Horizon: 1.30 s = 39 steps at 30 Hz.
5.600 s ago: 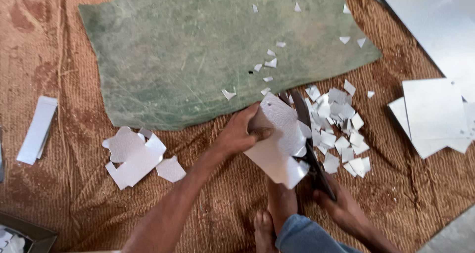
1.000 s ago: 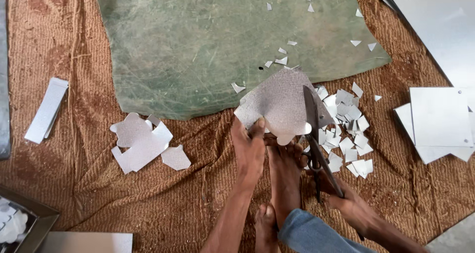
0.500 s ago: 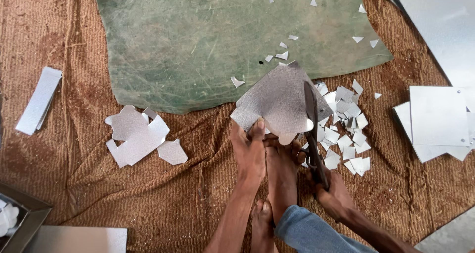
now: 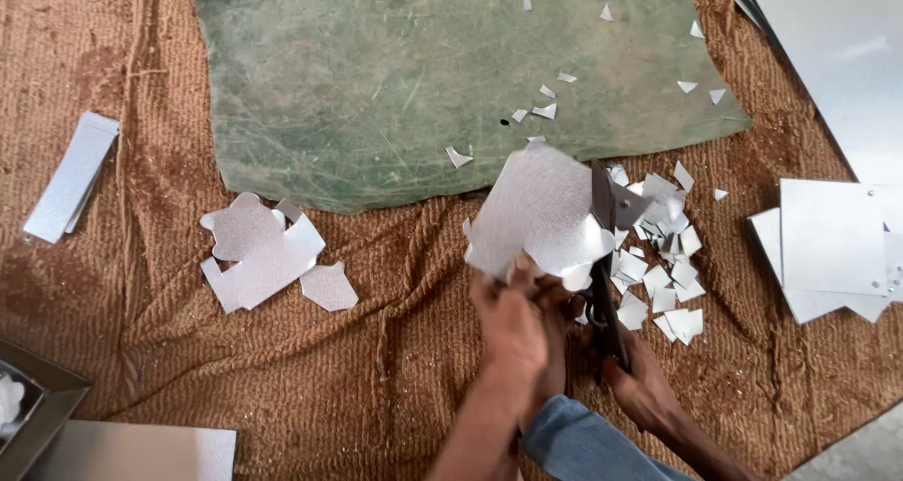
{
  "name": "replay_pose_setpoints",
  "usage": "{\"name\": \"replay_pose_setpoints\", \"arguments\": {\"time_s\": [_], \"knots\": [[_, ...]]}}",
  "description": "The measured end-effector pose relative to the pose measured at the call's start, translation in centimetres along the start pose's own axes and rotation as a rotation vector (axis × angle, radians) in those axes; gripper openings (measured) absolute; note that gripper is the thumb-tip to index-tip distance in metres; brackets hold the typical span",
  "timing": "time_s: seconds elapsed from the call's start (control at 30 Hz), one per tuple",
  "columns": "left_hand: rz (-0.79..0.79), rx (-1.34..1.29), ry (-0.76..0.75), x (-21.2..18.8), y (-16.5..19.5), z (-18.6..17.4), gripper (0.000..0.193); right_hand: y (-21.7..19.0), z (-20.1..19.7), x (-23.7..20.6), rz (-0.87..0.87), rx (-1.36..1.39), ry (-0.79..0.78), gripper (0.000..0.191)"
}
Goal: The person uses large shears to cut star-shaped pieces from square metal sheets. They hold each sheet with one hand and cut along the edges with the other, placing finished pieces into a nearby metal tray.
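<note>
Down at the near left corner sits a grey metal tray (image 4: 42, 396), cut off by the edge, with a bit of crumpled white stuff in it (I cannot make out what it is). Beside it, along the near edge, lies a flat pale sheet (image 4: 141, 448), also only partly in view.

My left hand (image 4: 508, 321) is closed around the near edge of the silvery textured sheet (image 4: 536, 208), fingers pinched tight on it, holding it up tilted over the brown rug (image 4: 188, 349). The sheet sits just right of the middle, its broad face turned up and to the far left, its ragged edge toward me. My right hand (image 4: 644, 387) is wrapped shut around the handles of the dark shears (image 4: 607, 255); their long axis runs from near to far, tips pointing away from me, blades against the sheet's right edge. How far the blades gape I cannot tell, since the sheet hides part of them.

Just right of the shears lies a heap of small offcuts (image 4: 663, 255). Cut shapes (image 4: 268, 255) lie to the left on the rug, a green mat (image 4: 376, 77) spreads beyond, and square blanks (image 4: 828, 246) are stacked at the right. My foot under the sheet is mostly hidden by my hands.
</note>
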<state>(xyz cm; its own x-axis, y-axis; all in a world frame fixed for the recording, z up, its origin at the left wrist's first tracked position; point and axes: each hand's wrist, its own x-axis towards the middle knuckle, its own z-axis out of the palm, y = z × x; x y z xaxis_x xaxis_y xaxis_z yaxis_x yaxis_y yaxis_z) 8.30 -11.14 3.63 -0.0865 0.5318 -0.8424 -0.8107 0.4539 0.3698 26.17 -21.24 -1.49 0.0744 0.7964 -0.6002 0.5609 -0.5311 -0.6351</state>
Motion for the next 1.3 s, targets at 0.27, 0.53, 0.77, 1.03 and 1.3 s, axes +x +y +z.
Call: {"name": "replay_pose_setpoints", "arguments": {"time_s": [0.27,0.53,0.77,1.03,1.3], "knots": [[0.317,0.483,-0.191,2.3,3.3,-1.1,0.036,-2.6,-3.4,-3.2,0.338,0.157,-0.184,0.109],[-0.008,-0.004,0.07,-2.7,-1.6,-0.5,0.028,-0.2,-1.5,-1.6,0.295,0.278,-0.146,0.087],[0.071,-0.133,0.034,-3.5,-3.2,-0.4,0.027,-0.1,-1.3,-1.0,0.128,0.239,-0.1,0.061],[0.046,0.037,0.072,-1.5,-1.5,-1.4,0.035,0.6,0.1,-0.1,0.06,0.153,-0.049,0.027],[0.48,0.756,-0.207,0.6,7.1,-0.4,0.034,1.1,0.8,1.0,0.106,0.092,0.004,0.027]]}}
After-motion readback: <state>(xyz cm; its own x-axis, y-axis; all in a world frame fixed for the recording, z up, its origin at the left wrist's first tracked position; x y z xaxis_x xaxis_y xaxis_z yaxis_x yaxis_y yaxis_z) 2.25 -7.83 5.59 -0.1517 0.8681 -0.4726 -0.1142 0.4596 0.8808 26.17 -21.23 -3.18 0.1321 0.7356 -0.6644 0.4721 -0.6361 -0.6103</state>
